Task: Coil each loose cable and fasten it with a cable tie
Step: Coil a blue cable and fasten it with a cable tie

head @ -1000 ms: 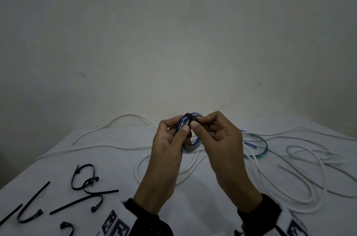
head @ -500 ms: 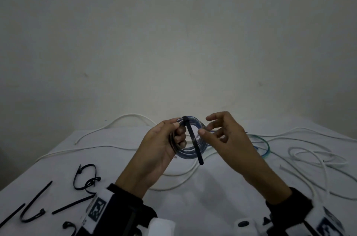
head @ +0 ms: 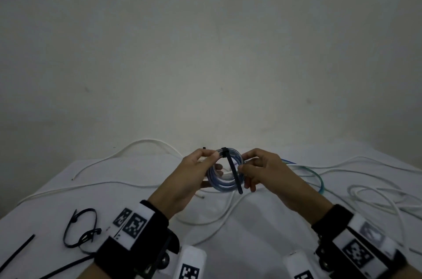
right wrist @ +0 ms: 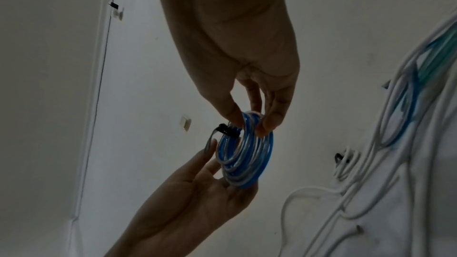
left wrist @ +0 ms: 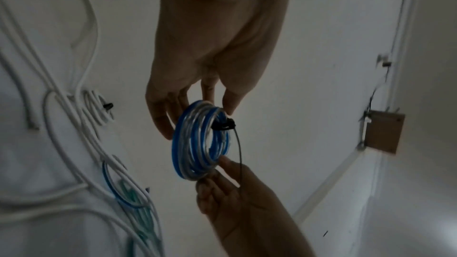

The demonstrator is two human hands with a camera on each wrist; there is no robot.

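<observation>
The left hand [head: 187, 178] pinches the near-left rim of the small coil of blue and clear plastic-sheathed cable [head: 225, 172] between thumb and fingertips, and the right hand [head: 262, 171] pinches the opposite rim, so the coil hangs in the air between them above the white cloth-covered table [head: 251, 244]. A thin black plastic cable tie [head: 233, 170] is already looped round the top of the bundle, its locking head [left wrist: 223, 124] sitting on the outer edge and its long free tail [left wrist: 239, 151] dangling down past the right fingers [left wrist: 222, 185]. The coil looks light and springy, the smooth sheath likely slippery, so the turns would probably fan apart if the pinch loosened; the safest hold seems to be across all the turns just beside the tie head, while the stiff, narrow tail is the part to pull. Around the hands, loose white cables [head: 137, 185] sprawl across the table, one blue-green cable [head: 317, 178] lies to the right, and spare black ties [head: 82, 230] rest at the near left. A small white coil already tied [left wrist: 97, 108] lies beyond. The trailing white loops under the hands could snag the dangling tail.
</observation>
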